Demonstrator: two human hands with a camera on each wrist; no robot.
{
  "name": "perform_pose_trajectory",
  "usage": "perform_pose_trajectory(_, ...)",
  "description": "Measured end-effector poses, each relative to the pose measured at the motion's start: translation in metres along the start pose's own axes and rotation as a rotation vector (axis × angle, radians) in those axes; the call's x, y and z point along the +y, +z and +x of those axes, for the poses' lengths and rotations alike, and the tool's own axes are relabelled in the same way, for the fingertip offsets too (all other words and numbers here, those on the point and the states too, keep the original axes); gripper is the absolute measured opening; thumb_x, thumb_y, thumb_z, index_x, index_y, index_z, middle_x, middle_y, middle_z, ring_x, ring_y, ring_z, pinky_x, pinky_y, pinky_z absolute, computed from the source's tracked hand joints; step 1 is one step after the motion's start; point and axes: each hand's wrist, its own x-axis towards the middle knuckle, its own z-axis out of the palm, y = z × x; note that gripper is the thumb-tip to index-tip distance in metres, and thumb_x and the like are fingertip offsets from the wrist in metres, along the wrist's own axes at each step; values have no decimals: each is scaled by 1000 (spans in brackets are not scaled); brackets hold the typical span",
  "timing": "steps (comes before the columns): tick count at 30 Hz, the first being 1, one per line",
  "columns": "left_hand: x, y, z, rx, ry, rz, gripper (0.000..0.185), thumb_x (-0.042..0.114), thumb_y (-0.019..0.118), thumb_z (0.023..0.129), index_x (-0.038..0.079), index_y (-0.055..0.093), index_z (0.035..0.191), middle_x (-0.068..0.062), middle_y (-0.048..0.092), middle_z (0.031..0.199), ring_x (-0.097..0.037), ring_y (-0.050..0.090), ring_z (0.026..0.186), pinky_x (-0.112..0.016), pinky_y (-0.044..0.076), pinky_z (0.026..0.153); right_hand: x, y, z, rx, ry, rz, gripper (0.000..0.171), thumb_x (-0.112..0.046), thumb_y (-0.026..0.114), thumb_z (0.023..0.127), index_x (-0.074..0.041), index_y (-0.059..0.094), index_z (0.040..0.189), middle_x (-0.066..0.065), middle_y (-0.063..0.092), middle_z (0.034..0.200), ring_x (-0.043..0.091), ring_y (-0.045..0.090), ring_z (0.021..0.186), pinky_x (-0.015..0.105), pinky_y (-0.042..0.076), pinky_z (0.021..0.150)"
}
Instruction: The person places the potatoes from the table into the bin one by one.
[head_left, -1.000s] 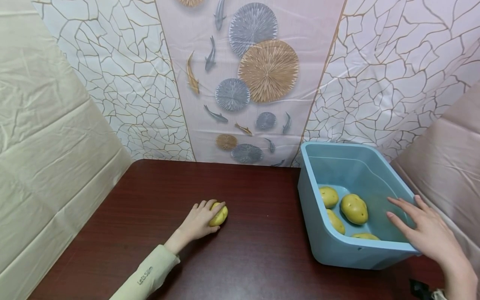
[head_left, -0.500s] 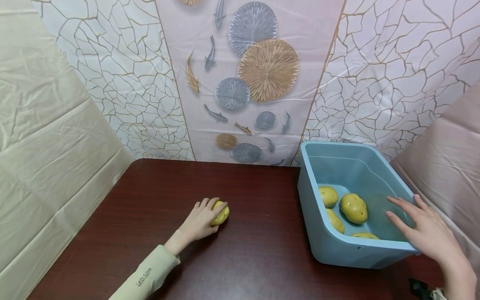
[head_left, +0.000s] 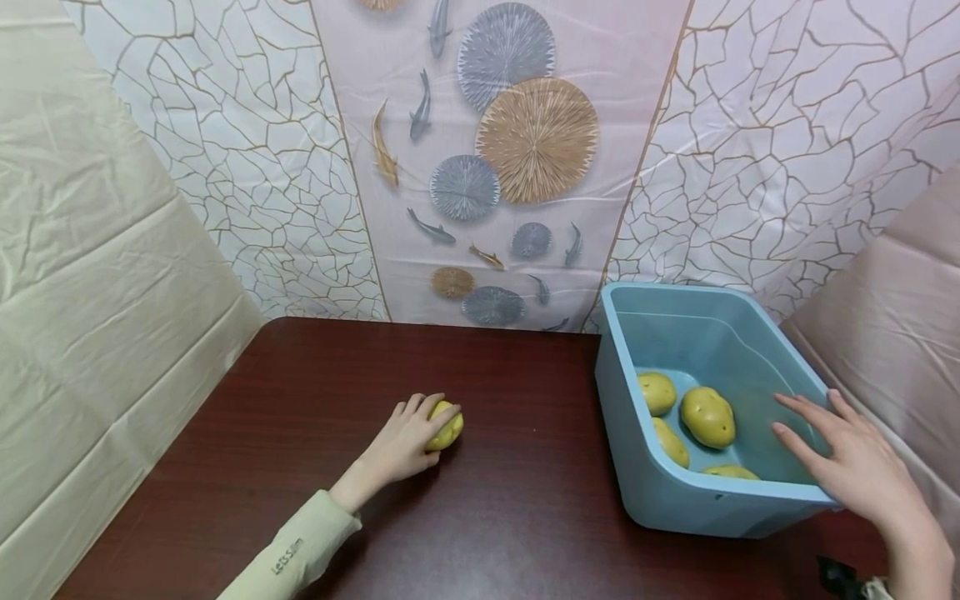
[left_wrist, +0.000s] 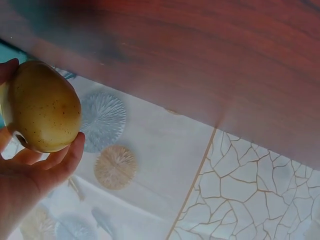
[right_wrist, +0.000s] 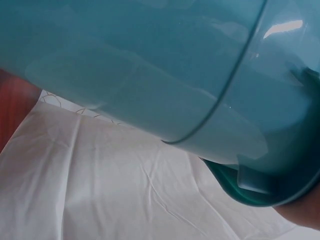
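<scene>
Left hand [head_left: 405,437] curls round potato [head_left: 446,427] on dark table [head_left: 525,500], well left of blue tub [head_left: 675,492]. Right hand [head_left: 862,471], fingers straight, rests on tub rim. Four potatoes already inside. Pickup stage, seemingly; next calls for lift and carry rightward over rim.

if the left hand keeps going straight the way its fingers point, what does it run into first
Beyond the potato that the left hand grips, the table looks free; that line probably reaches the blue tub first, though depth is unclear.
</scene>
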Motion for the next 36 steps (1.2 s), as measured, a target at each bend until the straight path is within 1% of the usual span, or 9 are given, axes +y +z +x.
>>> perform_pose_trajectory(8, 6, -7, 3, 15, 9, 0, 70, 24, 74, 62, 18, 48, 127, -13, 48, 124, -29, 48, 101, -40, 42, 76, 0, 0, 0, -4, 23, -11, 57, -42, 40, 92, 3, 41, 127, 40, 37, 123, 48, -8, 131, 71, 7, 91)
perform_pose_trajectory(14, 11, -14, 5, 3, 20, 2, 72, 25, 74, 64, 19, 46, 130, -11, 48, 123, -28, 47, 104, -39, 41, 77, -2, -1, -1, -11, 31, -16, 57, -42, 39, 92, 4, 40, 127, 41, 36, 123, 48, -8, 131, 71, 7, 91)
perform_pose_trajectory(18, 13, -17, 6, 12, 27, -2, 71, 24, 74, 65, 21, 46, 129, -11, 48, 123, -28, 47, 104, -39, 41, 77, -3, -2, -1, -12, 28, -15, 57, -42, 39, 92, 4, 40, 127, 41, 36, 123, 47, -8, 131, 71, 7, 91)
perform_pose_trajectory(23, 15, -21, 7, 27, 38, 19, 69, 25, 73, 65, 21, 47, 128, -11, 48, 123, -28, 47, 103, -39, 41, 76, -3, -2, -1, -12, 32, -13, 58, -42, 39, 92, 4, 40, 128, 41, 35, 124, 47, -9, 131, 72, 7, 90)
perform_pose_trajectory(30, 19, -27, 8, 29, 48, 23, 70, 25, 72, 65, 22, 46, 130, -10, 47, 124, -27, 47, 103, -38, 41, 77, -3, -2, -1, -16, 35, -12, 58, -42, 39, 92, 4, 39, 128, 41, 34, 125, 47, -9, 132, 72, 6, 90)
perform_pose_trajectory(36, 23, -33, 10, 68, 77, 23, 70, 25, 72, 64, 21, 46, 130, -11, 48, 123, -27, 47, 103, -39, 42, 77, -3, -2, -1, -15, 24, -9, 58, -41, 39, 93, 4, 39, 128, 41, 35, 124, 46, -9, 132, 71, 6, 91)
